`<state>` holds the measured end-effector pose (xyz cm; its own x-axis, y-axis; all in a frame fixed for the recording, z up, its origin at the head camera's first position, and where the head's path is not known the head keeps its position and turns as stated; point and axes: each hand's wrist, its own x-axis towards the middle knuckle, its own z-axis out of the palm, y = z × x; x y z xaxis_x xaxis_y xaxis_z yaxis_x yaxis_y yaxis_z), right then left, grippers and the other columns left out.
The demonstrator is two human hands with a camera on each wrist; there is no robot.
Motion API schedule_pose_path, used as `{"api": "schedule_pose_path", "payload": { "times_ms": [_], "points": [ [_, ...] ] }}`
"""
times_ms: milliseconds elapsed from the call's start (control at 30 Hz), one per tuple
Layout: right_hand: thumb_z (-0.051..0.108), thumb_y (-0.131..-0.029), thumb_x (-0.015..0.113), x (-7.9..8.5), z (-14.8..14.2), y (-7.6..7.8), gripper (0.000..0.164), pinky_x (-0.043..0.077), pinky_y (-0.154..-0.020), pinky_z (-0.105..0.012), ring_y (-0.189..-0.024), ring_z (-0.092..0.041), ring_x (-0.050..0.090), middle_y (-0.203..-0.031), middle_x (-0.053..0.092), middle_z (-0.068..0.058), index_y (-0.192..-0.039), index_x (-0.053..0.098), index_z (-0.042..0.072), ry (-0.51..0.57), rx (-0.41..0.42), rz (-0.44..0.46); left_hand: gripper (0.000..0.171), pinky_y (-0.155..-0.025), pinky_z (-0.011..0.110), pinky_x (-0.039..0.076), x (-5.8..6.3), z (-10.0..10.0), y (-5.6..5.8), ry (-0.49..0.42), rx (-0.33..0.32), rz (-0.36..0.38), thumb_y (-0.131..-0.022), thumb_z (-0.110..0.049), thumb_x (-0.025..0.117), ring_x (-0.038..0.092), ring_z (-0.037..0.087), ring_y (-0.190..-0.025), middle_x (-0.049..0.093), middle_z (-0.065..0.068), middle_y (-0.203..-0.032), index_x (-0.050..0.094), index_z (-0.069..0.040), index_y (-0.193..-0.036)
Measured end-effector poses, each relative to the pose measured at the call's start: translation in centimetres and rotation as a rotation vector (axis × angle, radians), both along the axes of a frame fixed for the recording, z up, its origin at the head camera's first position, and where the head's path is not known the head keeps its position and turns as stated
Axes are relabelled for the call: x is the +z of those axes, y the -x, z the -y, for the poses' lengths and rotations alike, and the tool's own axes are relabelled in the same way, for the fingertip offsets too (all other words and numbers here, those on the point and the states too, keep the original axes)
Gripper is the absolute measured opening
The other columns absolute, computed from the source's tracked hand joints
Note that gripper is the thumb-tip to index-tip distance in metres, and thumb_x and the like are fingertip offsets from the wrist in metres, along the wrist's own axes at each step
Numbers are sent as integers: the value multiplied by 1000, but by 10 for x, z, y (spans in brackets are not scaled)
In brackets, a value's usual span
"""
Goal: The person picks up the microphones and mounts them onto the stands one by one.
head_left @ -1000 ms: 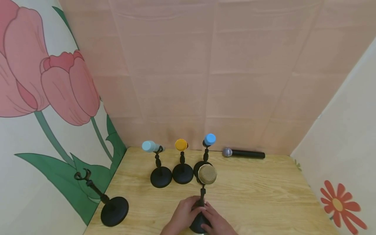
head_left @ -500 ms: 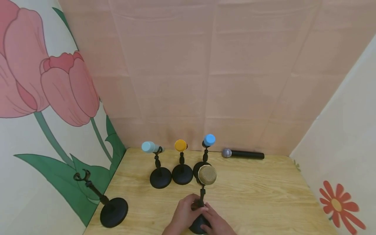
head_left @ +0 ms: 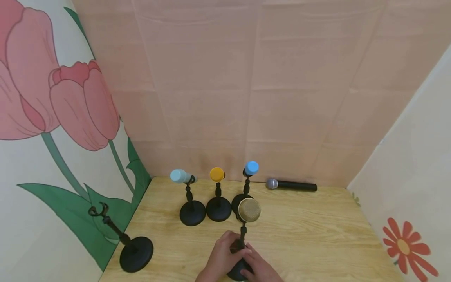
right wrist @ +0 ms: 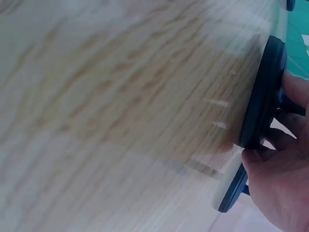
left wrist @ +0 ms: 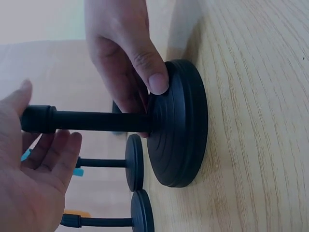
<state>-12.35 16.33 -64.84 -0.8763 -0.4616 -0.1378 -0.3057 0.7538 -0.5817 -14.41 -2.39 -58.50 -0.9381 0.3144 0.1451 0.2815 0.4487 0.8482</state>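
A black desk microphone stand (head_left: 243, 232) stands upright at the table's front, carrying a microphone with a round gold mesh head (head_left: 249, 210). My left hand (head_left: 223, 256) grips its pole; in the left wrist view, thumb and fingers lie around the thicker collar (left wrist: 38, 119). Lower down, my right hand (head_left: 260, 265) holds the round base (left wrist: 177, 125), thumb on its upper face and fingers behind the pole. The right wrist view shows the right hand (right wrist: 285, 179) at the base's edge, with the base (right wrist: 263, 94) seen edge-on. The left palm hides part of the pole.
Behind stand three stands with a light blue microphone (head_left: 178, 176), a yellow one (head_left: 217, 174) and a blue one (head_left: 251, 168). A black handheld microphone (head_left: 296, 185) lies at the back right. Another stand (head_left: 136, 254), its clip holding nothing, is at the left edge.
My left hand has shifted very slightly on the pole. The right hand, the stand and the other microphones keep their places.
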Motion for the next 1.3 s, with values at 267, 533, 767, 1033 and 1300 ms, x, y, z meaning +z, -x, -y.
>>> {"api": "schedule_pose_path", "payload": {
  "times_ms": [267,533,767,1033,1300],
  "points": [
    [54,-88,53,0,1,-1,57,39,-99,-50,-136,-29,33,-150,33,-1,-140,38,37,0,-2,-14,30,-84,26,51,0,8,1,-50,-129,-45,-90,-47,54,58,5,-102,59,-11,-114,55,-33,-116],
    [55,-89,50,-6,0,1,59,39,-99,-50,-137,-29,29,-149,35,1,-141,38,32,-22,31,-82,24,-84,23,51,-1,9,2,-55,-145,-62,-92,-36,57,59,4,-103,62,-7,-114,56,-32,-116],
    [54,-89,52,-4,0,2,57,40,-98,-50,-136,-30,32,-148,36,-1,-140,40,31,-23,30,-85,23,-81,24,51,-2,7,1,-16,-108,-122,-90,-34,60,57,2,-98,58,-15,-107,56,-34,-113],
    [56,-88,51,-1,1,1,60,42,-96,-49,-132,-31,38,-150,31,-11,-140,41,28,-25,10,-27,28,-81,23,49,-2,4,3,8,-56,-54,-85,-55,55,54,0,-94,53,-19,-103,59,-38,-107],
    [55,-88,51,0,1,2,59,42,-99,-44,-134,-31,34,-151,28,-9,-141,38,33,11,15,53,31,-79,22,47,0,0,3,4,-19,25,-82,-59,56,51,-1,-90,50,-19,-100,58,-39,-105]
  ]
}}
